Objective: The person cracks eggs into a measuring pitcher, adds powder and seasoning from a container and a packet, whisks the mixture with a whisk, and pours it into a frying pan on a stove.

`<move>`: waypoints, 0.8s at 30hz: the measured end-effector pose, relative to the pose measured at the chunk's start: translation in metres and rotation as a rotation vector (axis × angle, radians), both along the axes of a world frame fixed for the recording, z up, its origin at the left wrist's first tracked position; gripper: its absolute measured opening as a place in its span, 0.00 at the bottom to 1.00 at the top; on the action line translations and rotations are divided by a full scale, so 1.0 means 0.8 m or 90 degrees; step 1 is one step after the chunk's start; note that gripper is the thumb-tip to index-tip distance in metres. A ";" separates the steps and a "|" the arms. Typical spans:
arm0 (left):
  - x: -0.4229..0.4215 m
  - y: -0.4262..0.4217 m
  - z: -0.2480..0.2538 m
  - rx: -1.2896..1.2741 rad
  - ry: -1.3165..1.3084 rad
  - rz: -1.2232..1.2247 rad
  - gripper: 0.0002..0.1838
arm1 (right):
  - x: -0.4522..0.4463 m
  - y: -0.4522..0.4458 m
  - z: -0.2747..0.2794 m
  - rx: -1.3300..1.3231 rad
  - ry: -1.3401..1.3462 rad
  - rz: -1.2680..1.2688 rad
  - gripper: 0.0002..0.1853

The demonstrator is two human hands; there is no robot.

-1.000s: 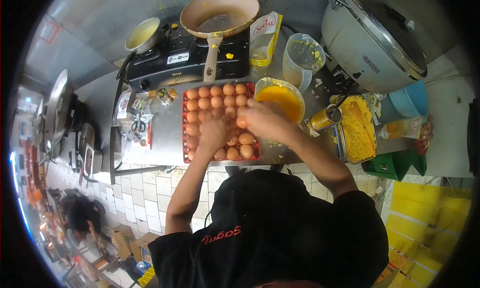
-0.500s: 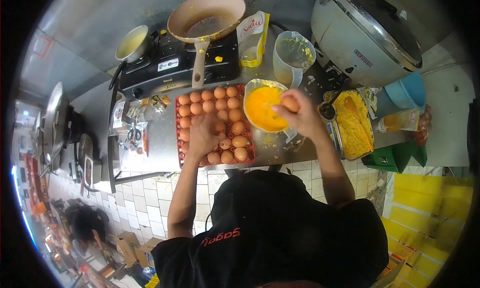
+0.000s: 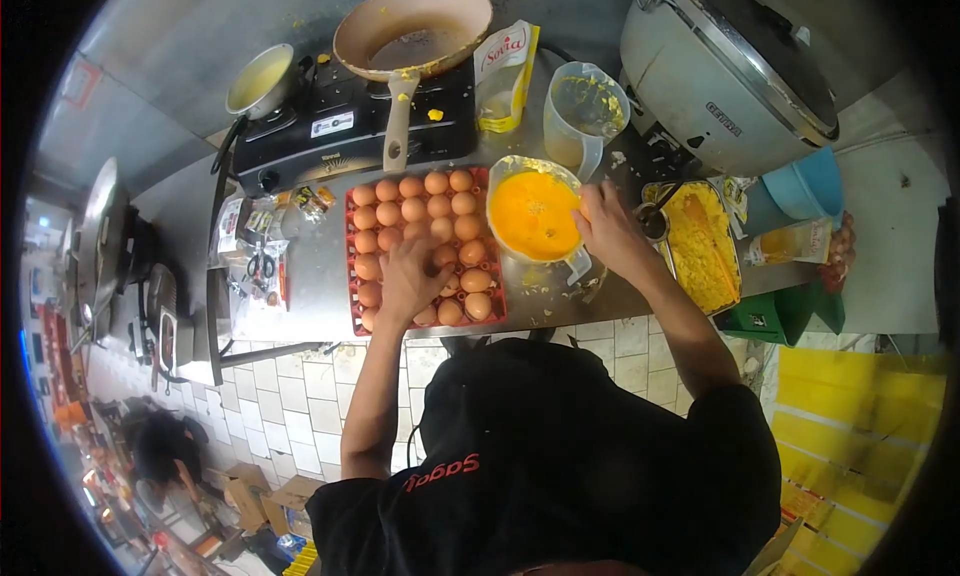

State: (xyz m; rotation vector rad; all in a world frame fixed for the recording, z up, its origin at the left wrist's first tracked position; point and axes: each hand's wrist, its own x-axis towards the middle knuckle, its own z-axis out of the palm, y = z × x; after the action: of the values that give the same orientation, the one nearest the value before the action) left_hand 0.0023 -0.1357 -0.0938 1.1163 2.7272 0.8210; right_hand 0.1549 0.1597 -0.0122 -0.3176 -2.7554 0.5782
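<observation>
A red egg tray point(image 3: 353, 276) full of brown eggs lies on the metal counter. Over its lower middle is my left hand point(image 3: 408, 281), fingers spread and thumb apart, touching the eggs; what lies beneath the palm is hidden. To the tray's right stands a measuring jug point(image 3: 499, 238) with a handle, containing beaten-looking yellow egg point(image 3: 535, 211). At the jug's right rim my right hand point(image 3: 618, 238) is closed around a brown egg point(image 3: 590, 203), partly covered by the fingers.
Behind the tray, a frying pan point(image 3: 455, 64) sits on a black gas stove point(image 3: 300, 156), beside a small pot point(image 3: 262, 81). An empty-looking jug point(image 3: 575, 141), a pouch point(image 3: 507, 76) and a large rice cooker point(image 3: 700, 86) stand at the back. Rightward is a tray of yellow food point(image 3: 700, 246).
My right hand has moved from above the jug's opening to its right rim, with the egg still in it. My left hand stays over the egg tray, its fingers slightly more spread.
</observation>
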 end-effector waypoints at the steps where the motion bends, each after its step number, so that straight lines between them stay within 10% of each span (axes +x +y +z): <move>1: -0.002 -0.002 -0.005 0.012 0.001 0.001 0.24 | -0.003 0.002 -0.003 0.005 -0.039 0.000 0.16; 24: -0.008 -0.031 0.005 0.173 -0.039 0.033 0.16 | -0.053 -0.040 0.050 -0.050 0.065 -0.091 0.20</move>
State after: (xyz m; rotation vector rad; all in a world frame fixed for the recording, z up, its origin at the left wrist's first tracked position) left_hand -0.0043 -0.1607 -0.0898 1.0455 2.6627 1.2413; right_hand 0.1123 0.1280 0.0275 -0.4838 -2.5910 0.6475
